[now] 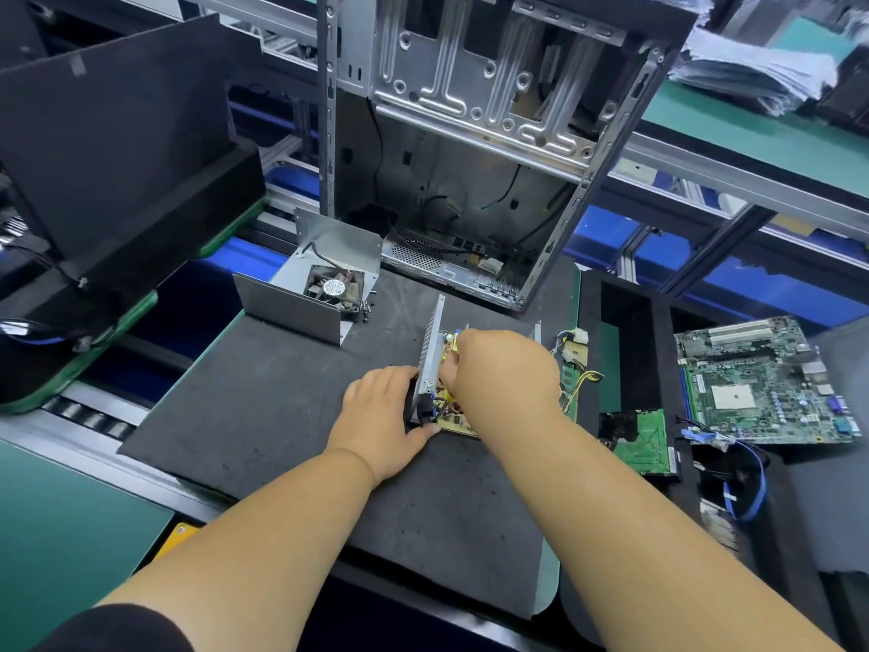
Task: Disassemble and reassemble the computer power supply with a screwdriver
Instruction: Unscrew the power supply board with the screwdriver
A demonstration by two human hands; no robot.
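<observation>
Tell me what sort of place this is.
Probably an electronics repair or assembly workshop: a stripped computer case stands on a foam work mat, a bare motherboard lies to the right, and a roller conveyor runs alongside.

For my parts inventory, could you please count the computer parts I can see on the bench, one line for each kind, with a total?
Computer case frame: 1
Power supply cover with fan: 1
Power supply base with board, held by left hand and right hand: 1
Motherboard: 1
Small green card: 1
Total: 5
Loose screws lie near the fan; too small to count.
</observation>
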